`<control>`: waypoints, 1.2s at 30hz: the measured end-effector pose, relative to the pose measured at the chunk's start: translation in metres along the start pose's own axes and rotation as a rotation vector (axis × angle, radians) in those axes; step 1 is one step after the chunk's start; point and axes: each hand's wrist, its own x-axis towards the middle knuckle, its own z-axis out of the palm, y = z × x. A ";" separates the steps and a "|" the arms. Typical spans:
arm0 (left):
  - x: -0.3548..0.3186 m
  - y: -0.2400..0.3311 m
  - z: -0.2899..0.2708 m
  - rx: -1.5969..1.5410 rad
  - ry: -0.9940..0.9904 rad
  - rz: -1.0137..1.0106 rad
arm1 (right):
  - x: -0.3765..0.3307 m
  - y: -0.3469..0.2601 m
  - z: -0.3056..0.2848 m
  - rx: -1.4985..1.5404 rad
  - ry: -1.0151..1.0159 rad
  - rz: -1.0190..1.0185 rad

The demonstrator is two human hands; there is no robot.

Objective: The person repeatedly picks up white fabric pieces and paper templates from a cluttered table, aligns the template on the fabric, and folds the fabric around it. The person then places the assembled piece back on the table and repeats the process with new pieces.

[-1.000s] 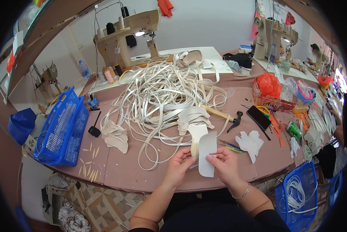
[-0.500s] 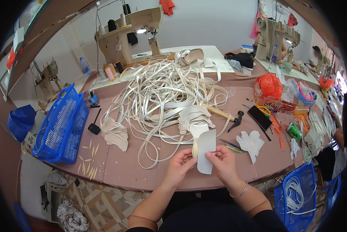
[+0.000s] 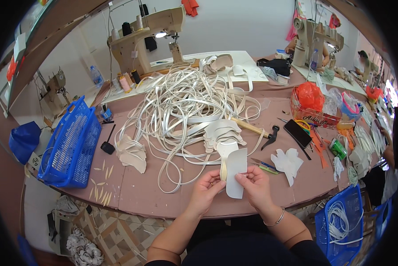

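In front of my body, over the near table edge, I hold a pale grey-white leather piece (image 3: 237, 174) upright between both hands. My left hand (image 3: 207, 187) pinches its left side, thumb at the lower end of a narrow cream leaf-shaped strip (image 3: 224, 172). The right hand (image 3: 254, 186) grips the piece's right edge between thumb and fingers. Just beyond lies a stack of curved leather pieces (image 3: 223, 134). To the right of my hands are a splayed white cutout (image 3: 287, 165) and a green-handled tool (image 3: 266, 169).
A large tangle of white straps (image 3: 185, 102) fills the middle. A hammer (image 3: 270, 136), phone (image 3: 298, 134) and red-bagged box (image 3: 312, 104) lie right; a blue basket (image 3: 72, 146) stands left. Sewing machines (image 3: 145, 33) line the back, with people working at the far right.
My hands and the leather piece stay nearly still. At the back right, more of a co-worker's arm shows beside the sewing machine.
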 end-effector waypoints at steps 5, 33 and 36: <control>0.001 -0.001 -0.001 0.005 0.006 -0.016 | 0.000 0.001 -0.001 -0.002 0.008 0.021; 0.020 -0.019 0.001 0.069 0.087 0.161 | 0.000 0.002 0.002 -0.329 -0.005 -0.072; 0.025 -0.020 0.000 0.016 0.143 0.155 | 0.001 -0.007 0.005 -0.414 -0.022 -0.103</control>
